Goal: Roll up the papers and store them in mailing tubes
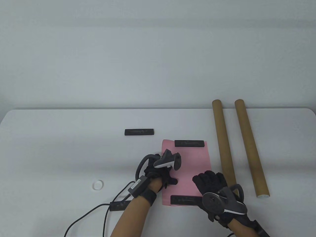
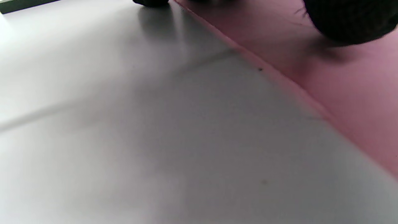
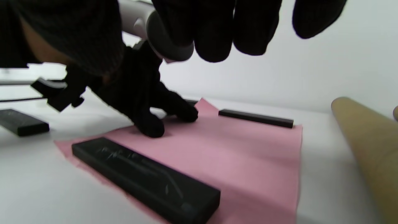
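Nearest: right hand (image 1: 212, 184) hovering over the pink paper's (image 1: 195, 163) right edge, fingers spread, gripping nothing. Left hand (image 1: 160, 172) pressing fingertips on the paper's left edge. Paper flat on the tabletop (image 1: 74, 148), black bars (image 1: 189, 143) weighting both ends. Two mailing tubes (image 1: 223, 145) just right.

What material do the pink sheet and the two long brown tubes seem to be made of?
Pink sheet: apparently thin matte paper; it lies flat under black bars, with a crisp edge. Left tube and right tube: probably cardboard, dull kraft-brown; the right tube's near end looks white, possibly a plastic cap.
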A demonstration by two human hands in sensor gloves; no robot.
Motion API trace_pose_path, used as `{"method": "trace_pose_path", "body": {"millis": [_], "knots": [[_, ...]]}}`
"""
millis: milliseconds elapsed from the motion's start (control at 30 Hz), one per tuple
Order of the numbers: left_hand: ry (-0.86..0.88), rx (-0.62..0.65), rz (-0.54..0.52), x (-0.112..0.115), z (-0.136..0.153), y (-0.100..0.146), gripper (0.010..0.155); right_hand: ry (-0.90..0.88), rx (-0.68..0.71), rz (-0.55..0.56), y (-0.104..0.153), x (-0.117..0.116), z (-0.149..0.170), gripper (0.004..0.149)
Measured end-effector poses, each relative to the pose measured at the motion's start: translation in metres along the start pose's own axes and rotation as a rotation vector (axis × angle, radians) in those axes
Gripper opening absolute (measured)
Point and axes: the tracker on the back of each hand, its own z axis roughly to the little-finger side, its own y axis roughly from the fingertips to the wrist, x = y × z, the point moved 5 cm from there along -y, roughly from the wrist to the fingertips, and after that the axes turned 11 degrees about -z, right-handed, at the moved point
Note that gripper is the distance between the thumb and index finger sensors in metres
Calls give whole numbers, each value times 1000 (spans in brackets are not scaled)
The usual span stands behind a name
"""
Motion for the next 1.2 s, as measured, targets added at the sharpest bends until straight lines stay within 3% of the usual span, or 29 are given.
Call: {"method": "trace_pose_path", "body": {"millis": [233,400,700,900,1200], "knots": [[-25,-15,-25,-4,0,-1,96,123,48,-276,-41,-40,-21,76],[-13,-13,-41,-4,1,-1,96,186,63,-361,-66,-57,-19,74],[9,-5,-48,-3,3,-1,96,194,124,-284,-68,-57,-24,66],[15,-2,-55,-3,3,-1,95,210,175,-236,-41,-48,-37,66],[13,-1,-57,-2,3,-1,95,199,151,-265,-35,-64,-37,66]]}}
